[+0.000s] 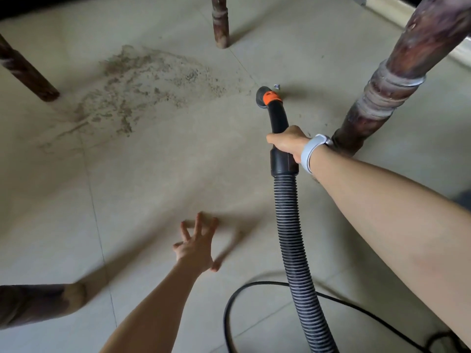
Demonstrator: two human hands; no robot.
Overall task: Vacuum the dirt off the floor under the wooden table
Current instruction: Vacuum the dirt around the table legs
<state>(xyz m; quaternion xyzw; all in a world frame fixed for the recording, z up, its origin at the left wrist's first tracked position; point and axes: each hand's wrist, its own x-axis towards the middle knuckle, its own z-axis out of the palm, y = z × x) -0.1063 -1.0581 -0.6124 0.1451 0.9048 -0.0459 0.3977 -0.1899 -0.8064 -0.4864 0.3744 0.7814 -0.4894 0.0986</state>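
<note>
- The right hand [289,143] grips the black handle [280,123] of the vacuum, fingers curled round it just above the collar where the ribbed hose [293,238] joins; a pale watch band [312,151] sits on the wrist.
- The left hand [197,247] holds nothing, its fingers spread wide just over the floor [153,187] at near centre; whether the fingertips touch the tiles cannot be told.
- Past the right hand, the handle bends to an orange ring [272,97] and a dark nozzle [262,96] that points down at the floor.
- The dirt [150,90] lies in a broad grey-brown patch to the far left of the nozzle, its right edge near the nozzle.
- A tiny pale scrap [277,86] lies just beside the nozzle on the far side.
- Dark wooden legs stand around: one [397,72] just right of the right hand, one [220,21] far centre, one [25,70] far left, one [38,304] near left.
- The hose runs to the near edge, where a thin black cable [242,291] loops on the floor.
</note>
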